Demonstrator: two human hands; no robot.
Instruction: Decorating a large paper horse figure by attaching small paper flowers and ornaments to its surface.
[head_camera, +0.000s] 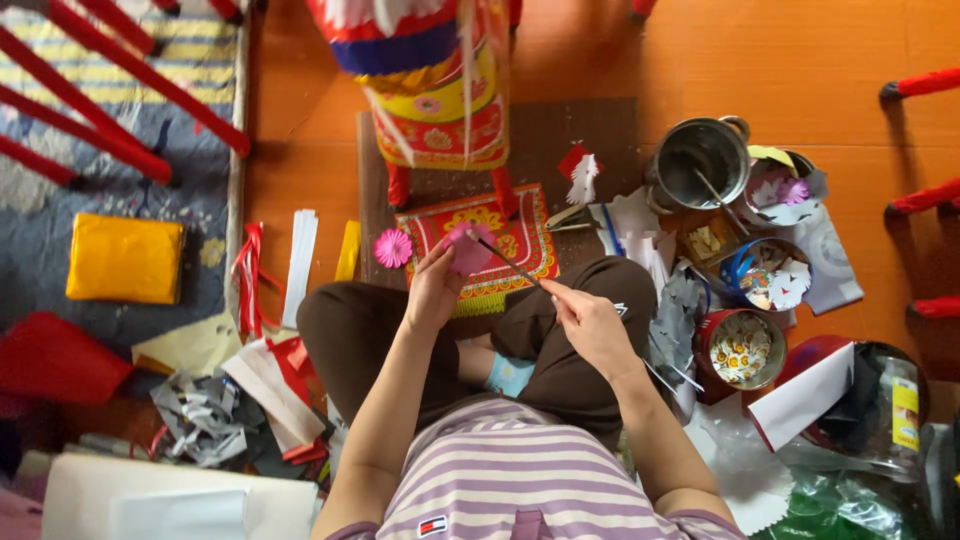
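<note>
Head cam, looking straight down at someone sitting cross-legged on an orange floor. The left hand (433, 290) is pinched shut on a pink paper flower (468, 250), held just above the red and gold patterned panel (485, 240). The right hand (590, 318) is closed around a thin stick (510, 262), and its far tip touches the flower.

What I'd worry about: that stick tip sits right on thin paper, so too much push could poke through or crease a petal. The grip on the flower is only at its edge, so it could twist or slip out. If there's glue on the tip (can't tell), a stray dab could land on the panel underneath.

Room is tight. On the right, tins of paper cutouts (740, 348) and a steel pot (700, 160) sit near the right elbow, so a wide swing could tip one. On the left, paper scraps (205, 415) and white strips (300, 262) crowd the knee. A second pink flower (393, 247) lies just beside the panel's left edge. Straight ahead, the colourful paper structure (435, 80) on red legs blocks any reach forward.
</note>
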